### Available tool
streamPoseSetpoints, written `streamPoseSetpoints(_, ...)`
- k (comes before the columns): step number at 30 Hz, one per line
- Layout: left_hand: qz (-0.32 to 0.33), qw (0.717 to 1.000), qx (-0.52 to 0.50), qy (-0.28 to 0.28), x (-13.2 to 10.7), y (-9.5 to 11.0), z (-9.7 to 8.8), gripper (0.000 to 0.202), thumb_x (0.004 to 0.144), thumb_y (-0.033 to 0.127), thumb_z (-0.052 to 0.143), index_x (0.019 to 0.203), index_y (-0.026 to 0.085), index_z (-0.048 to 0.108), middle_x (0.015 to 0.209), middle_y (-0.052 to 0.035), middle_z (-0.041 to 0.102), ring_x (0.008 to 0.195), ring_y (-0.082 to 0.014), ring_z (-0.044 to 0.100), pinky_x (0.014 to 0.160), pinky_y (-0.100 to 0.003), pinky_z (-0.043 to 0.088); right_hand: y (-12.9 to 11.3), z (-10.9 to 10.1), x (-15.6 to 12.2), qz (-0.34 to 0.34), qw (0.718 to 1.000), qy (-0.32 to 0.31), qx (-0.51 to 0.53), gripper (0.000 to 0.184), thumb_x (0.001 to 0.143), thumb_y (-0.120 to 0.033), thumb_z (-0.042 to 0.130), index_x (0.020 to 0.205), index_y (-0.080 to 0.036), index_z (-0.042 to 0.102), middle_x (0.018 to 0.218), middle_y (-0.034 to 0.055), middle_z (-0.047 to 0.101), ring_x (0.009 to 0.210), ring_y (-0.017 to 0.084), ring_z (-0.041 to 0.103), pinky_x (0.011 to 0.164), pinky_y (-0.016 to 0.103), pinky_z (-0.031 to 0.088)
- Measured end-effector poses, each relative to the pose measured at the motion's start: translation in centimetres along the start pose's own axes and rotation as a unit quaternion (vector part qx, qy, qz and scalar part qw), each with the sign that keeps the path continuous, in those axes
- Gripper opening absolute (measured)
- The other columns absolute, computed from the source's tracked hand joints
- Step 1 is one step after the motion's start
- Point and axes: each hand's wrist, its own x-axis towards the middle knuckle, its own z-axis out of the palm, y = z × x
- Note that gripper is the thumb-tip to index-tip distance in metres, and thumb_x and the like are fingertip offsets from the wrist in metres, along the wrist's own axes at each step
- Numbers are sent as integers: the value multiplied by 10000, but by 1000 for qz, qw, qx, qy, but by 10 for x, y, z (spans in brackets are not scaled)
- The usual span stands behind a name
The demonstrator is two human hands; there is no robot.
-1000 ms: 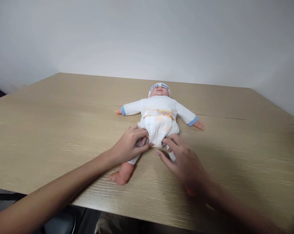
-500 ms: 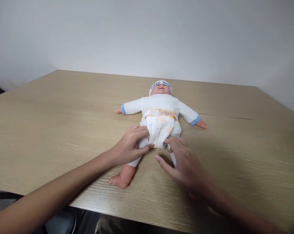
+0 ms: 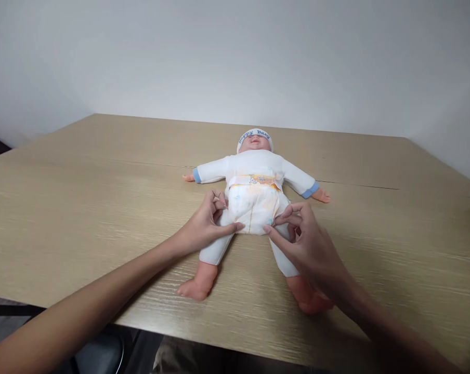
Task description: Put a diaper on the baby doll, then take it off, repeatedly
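Note:
A baby doll point(image 3: 254, 161) in a white suit with blue cuffs lies on its back, its feet toward me. Round its hips is a white diaper point(image 3: 252, 205), with an orange patterned waistband fastened across the belly. My left hand point(image 3: 213, 221) pinches the diaper's leg edge at the doll's leg on the left, thumb on the front near the crotch. On the other side, my right hand point(image 3: 299, 234) has the opposite leg edge between thumb and fingers. Both of the doll's legs are spread apart, and its bare feet show.
The doll lies on a wooden table point(image 3: 102, 208) with a seam running across it. Behind stands a plain pale wall point(image 3: 235, 62). Below the front edge, at the lower left, is a dark chair seat point(image 3: 98, 356).
My right hand has risen and moved slightly right, its thumb now against the diaper's edge. The diaper's crotch is spread wider and flatter. More of the doll's right-side leg and foot shows.

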Motion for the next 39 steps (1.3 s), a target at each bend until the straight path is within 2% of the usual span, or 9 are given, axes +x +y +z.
streamPoseSetpoints(2, -19, 999, -11, 26, -1, -2, 1, 595, 803, 297, 971, 1072, 254, 442, 1152, -4, 532, 961, -148, 586, 831, -303, 485, 1, -5, 3, 3, 1000, -15, 7, 373, 929, -575, 822, 1014, -272, 622, 1033, 17, 830, 699, 184, 658, 678, 353, 455)
streamPoseSetpoints(5, -60, 997, 18, 42, -4, 0, 1, 557, 784, 340, 993, 1087, 234, 538, 1114, -15, 627, 925, -161, 613, 803, -305, 467, 3, -9, 5, -13, 1000, -26, -5, 318, 946, -582, 808, 959, -272, 739, 1080, 28, 841, 733, 199, 670, 704, 369, 471)
streamPoseSetpoints(12, -68, 990, 118, -36, -7, 16, -4, 352, 924, 503, 877, 1094, 208, 789, 1136, -79, 808, 1049, -280, 710, 937, -407, 538, 2, -2, 0, -47, 997, -10, -55, 206, 958, -492, 806, 1002, -291, 813, 908, 35, 806, 781, 248, 641, 772, 413, 489)
streamPoseSetpoints(15, -95, 992, 61, -56, -6, 20, -1, 378, 969, 563, 824, 1137, 224, 808, 1209, -84, 816, 1170, -309, 718, 1029, -439, 550, -1, 0, -1, -49, 997, -37, -45, 209, 971, -483, 789, 970, -274, 800, 908, 40, 777, 863, 260, 639, 797, 405, 487)
streamPoseSetpoints(18, -147, 987, -36, -47, -7, 23, 1, 407, 990, 582, 801, 1219, 246, 782, 1317, -94, 797, 1280, -318, 703, 1082, -448, 553, -2, 2, 0, -23, 998, -50, -8, 260, 991, -518, 757, 970, -261, 787, 851, 30, 705, 847, 247, 598, 771, 386, 463)
streamPoseSetpoints(23, -216, 969, -117, -25, -6, 30, -2, 372, 971, 545, 824, 1145, 222, 764, 1282, -105, 798, 1193, -308, 731, 1026, -441, 584, 4, 5, 0, 60, 991, -69, 100, 403, 1010, -646, 709, 969, -247, 753, 779, -9, 557, 739, 194, 489, 663, 342, 384)
streamPoseSetpoints(26, -216, 970, -109, -31, -4, 33, -6, 403, 955, 558, 840, 1152, 213, 776, 1262, -121, 803, 1184, -320, 730, 1011, -447, 591, 4, 5, 0, 69, 985, -78, 140, 418, 1004, -657, 717, 974, -241, 729, 752, -27, 524, 703, 174, 459, 629, 328, 356)
streamPoseSetpoints(32, -192, 977, -84, -43, -2, 27, -5, 434, 965, 575, 834, 1192, 208, 785, 1282, -121, 797, 1190, -319, 724, 1026, -449, 574, -2, 6, 0, 70, 986, -70, 132, 443, 989, -664, 727, 880, -237, 685, 708, -42, 444, 660, 156, 378, 596, 321, 325)
streamPoseSetpoints(39, -174, 982, -52, -57, -1, 22, -6, 435, 975, 602, 812, 1106, 188, 809, 1180, -109, 814, 1103, -294, 729, 953, -424, 569, 6, 11, 5, 71, 981, -60, 170, 480, 976, -712, 720, 938, -234, 729, 807, 15, 662, 742, 199, 563, 636, 333, 449)
